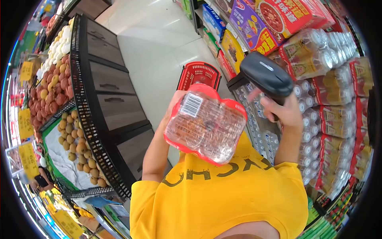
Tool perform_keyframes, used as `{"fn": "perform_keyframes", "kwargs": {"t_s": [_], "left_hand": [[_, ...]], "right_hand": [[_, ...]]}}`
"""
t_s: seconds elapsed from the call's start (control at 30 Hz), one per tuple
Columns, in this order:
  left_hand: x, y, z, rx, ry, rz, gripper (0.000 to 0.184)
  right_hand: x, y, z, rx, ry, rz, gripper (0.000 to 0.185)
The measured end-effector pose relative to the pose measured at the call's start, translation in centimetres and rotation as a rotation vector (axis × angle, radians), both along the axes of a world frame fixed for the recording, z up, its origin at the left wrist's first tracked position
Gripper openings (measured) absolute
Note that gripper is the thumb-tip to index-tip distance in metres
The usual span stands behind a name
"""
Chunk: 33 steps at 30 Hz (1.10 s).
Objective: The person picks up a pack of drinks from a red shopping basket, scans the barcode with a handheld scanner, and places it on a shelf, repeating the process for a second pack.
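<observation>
here, glossy shop floor [155,55] beyond package [207,127]

Left hand [174,102] holding wrapped package [206,124], right hand [288,112] gripping black scanner [266,73], red basket [201,71] beyond

You're in a shop, by its look a supermarket. Around your nine o'clock, a produce stand [115,109] carries loose round brown fruit [81,148], with yellow price signs [26,123] beyond. At your three o'clock, wrapped packs of bottles [334,123] are stacked; between one and two, you have boxed goods [292,14]. Near twelve, a red shopping basket [203,73] shows against pale floor tiles [151,59].
</observation>
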State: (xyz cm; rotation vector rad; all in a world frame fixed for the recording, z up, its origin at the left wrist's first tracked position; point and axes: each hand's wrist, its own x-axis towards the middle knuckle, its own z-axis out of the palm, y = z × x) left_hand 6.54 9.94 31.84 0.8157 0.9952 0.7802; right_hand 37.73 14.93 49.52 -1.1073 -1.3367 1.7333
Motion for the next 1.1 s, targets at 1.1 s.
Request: {"fn": "perform_keyframes", "kwargs": {"t_s": [1.1], "left_hand": [[14.6,4.1,-2.4,-0.655,-0.499,-0.275,0.037]], "right_hand": [[3.3,-18.1,-9.6,0.447,-0.314,-0.485,0.035]]}}
